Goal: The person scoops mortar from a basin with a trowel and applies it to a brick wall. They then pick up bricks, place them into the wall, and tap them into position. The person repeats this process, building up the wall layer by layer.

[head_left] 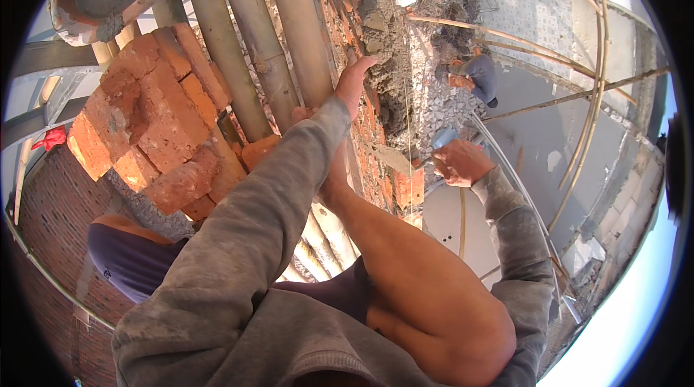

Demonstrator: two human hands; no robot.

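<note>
My right hand (463,163) is closed around the handle of a trowel, right of a brick wall (365,130). The trowel's grey blade (390,158) points left, over the wall's edge. My left hand (352,85) rests against the wall farther along, holding nothing visible, with a finger stretched toward the grey mortar (387,90) on top; its other fingers are partly hidden. A thin string (410,126) runs along the wall. Left of my left arm, a pile of orange-red bricks (163,108) sits on bamboo poles. My bare knee and shin come between my arms.
A mortar-smeared basin (134,7) holding grey mortar stands at the upper left. Bamboo poles (253,47) form the platform, with gaps between them. Far below on the right, another person (477,77) bends near rubble (430,87). Thin poles (600,98) cross the right side.
</note>
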